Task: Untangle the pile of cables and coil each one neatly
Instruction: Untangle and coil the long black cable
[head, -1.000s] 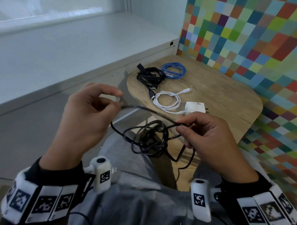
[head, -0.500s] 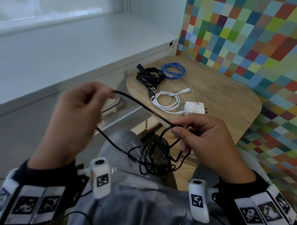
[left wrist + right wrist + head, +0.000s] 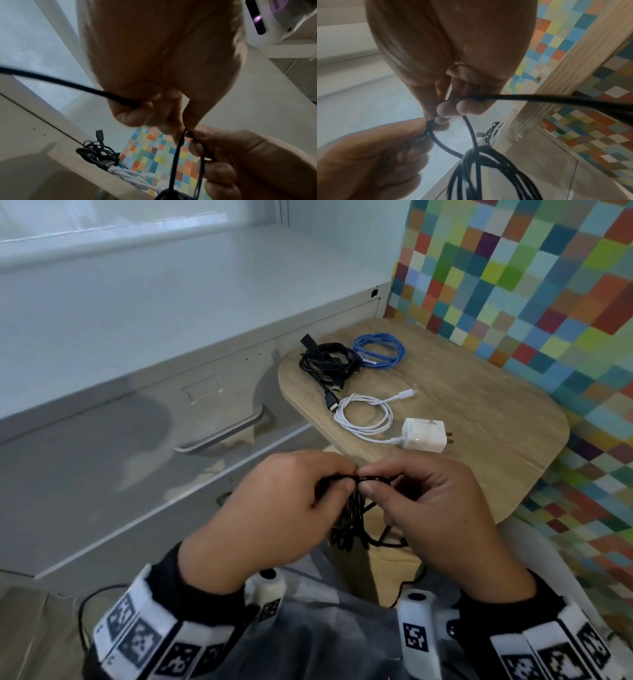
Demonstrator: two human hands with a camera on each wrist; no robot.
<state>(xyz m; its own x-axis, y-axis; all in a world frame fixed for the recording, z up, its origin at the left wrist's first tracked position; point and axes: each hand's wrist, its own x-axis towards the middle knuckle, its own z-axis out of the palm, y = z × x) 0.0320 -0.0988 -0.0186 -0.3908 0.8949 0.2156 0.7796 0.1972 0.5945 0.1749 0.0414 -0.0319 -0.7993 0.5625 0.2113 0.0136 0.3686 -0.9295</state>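
Nearest to us, over the lap, our left hand (image 3: 274,508) and right hand (image 3: 435,505) meet fingertip to fingertip, both pinching the black cable (image 3: 352,518) at the top of its loops. In the right wrist view the right hand's fingers (image 3: 452,109) are curled round a strand while the gathered loops (image 3: 488,169) hang below; in the left wrist view the left hand (image 3: 154,105) grips a strand that runs off to the side.

We judge this to be the laying of another turn onto the coil. To do it well, we should pass the new turn fully into the right hand's grip before the left lets go, match its size to the loops already hanging, and give the strand a slight roll between the fingertips so it lies flat and does not kink. The hanging loops look uneven and cross one another, so we would tidy them before the last turns.

Farther off, on the wooden desk (image 3: 479,405), lie the white cable with its charger (image 3: 424,434), then the black bundle (image 3: 325,361) and the blue cable (image 3: 380,350), each already coiled.
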